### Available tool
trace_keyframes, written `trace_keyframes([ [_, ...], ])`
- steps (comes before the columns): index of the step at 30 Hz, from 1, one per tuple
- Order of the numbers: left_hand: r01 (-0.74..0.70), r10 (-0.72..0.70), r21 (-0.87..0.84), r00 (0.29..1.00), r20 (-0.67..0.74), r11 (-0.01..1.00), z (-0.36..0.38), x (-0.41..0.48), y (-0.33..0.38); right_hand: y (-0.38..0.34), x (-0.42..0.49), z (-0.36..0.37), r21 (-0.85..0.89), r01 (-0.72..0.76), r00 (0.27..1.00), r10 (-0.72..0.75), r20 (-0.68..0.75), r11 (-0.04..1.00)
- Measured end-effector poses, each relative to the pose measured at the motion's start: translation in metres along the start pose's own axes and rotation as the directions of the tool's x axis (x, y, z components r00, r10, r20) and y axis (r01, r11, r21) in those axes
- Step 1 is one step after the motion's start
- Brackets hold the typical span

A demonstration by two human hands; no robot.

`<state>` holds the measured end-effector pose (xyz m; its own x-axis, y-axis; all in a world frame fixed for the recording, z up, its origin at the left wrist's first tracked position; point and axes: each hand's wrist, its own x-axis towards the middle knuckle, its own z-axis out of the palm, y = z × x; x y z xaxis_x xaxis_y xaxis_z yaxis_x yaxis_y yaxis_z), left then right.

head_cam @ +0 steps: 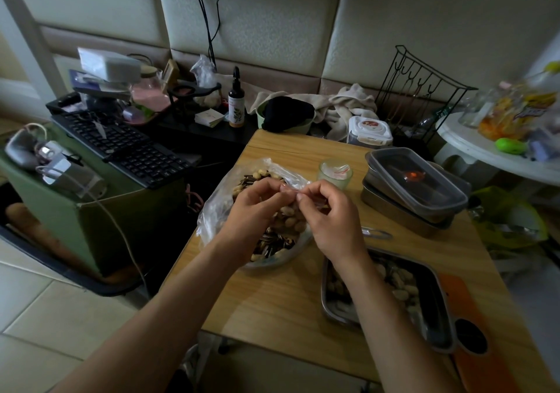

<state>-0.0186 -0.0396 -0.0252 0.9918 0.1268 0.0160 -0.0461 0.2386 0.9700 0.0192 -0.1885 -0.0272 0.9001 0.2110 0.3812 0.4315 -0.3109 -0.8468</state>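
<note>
**Both hands pinching the bag of nuts & seeds**

L hand (257, 208) & R hand (330, 220) are meeting fingertip to fingertip over the clear plastic bag (212, 211), approx. mid-table. Fingers on both are curling in, thumbs & forefingers pinching the bag's thin upper edge between them. Whether a nut is also sitting in that pinch, can't tell, as it's too small & covered by the fingers.

The bag is lying open on the wooden table (272, 301), toward its left edge, w/ a mix of pale nuts & striped seeds (272, 241) showing under & around the hands. Both forearms are reaching in from the bottom of the view, and the R one is crossing over a metal tray (323, 286) that is holding more nuts & sitting near the table's front right.

Just behind the R hand a small glass jar (335, 174) is standing upright. To its right, stacked lidded containers (415, 180) are resting at an angle. A small metal clip (377, 233) is lying btwn. the containers & the tray. Off the table to the left, a black keyboard (121, 147) is sitting on a green box.
</note>
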Motion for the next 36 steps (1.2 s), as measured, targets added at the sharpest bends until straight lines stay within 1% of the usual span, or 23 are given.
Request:
trace_keyframes([
  [4,-0.001,0.001,-0.011,1.0,-0.008,1.0,-0.003,0.001,-0.001,-0.001,0.001,-0.002,-0.046,0.042,0.999,-0.042,0.002,0.998],
  [7,0.005,-0.005,0.017,1.0,-0.011,1.0,-0.001,0.002,-0.005,-0.002,0.001,-0.002,-0.058,0.031,0.999,-0.032,-0.013,0.998],
  [11,0.017,-0.017,0.01,0.999,-0.036,1.0,-0.002,0.004,-0.006,-0.002,0.001,-0.003,-0.045,0.009,1.0,-0.01,-0.026,0.999],
  [17,-0.022,0.024,0.039,0.998,-0.05,0.999,-0.003,0.002,-0.004,0.005,0.002,0.0,-0.009,-0.009,0.999,0.008,-0.034,1.0],
  [21,-0.036,0.04,0.114,0.999,-0.036,0.993,0.003,-0.001,-0.004,0.004,0.0,-0.001,-0.008,0.031,0.999,-0.031,-0.016,0.999],
  [25,-0.048,0.048,0.145,0.999,0.0,0.988,0.006,-0.004,-0.003,0.004,0.001,-0.004,0.009,0.043,0.999,-0.043,0.011,0.999],
  [29,-0.08,0.084,0.21,0.996,-0.01,0.974,0.004,-0.003,-0.002,0.002,0.0,-0.005,-0.009,0.072,0.997,-0.072,0.027,0.997],
  [34,-0.09,0.096,0.228,0.995,-0.013,0.97,0.005,-0.003,-0.002,-0.002,-0.001,-0.004,0.055,0.024,0.997,-0.027,0.069,0.998],
  [36,-0.104,0.109,0.261,0.994,-0.004,0.96,0.007,-0.005,-0.002,-0.002,-0.001,-0.004,0.06,0.012,0.997,-0.016,0.074,0.998],
])
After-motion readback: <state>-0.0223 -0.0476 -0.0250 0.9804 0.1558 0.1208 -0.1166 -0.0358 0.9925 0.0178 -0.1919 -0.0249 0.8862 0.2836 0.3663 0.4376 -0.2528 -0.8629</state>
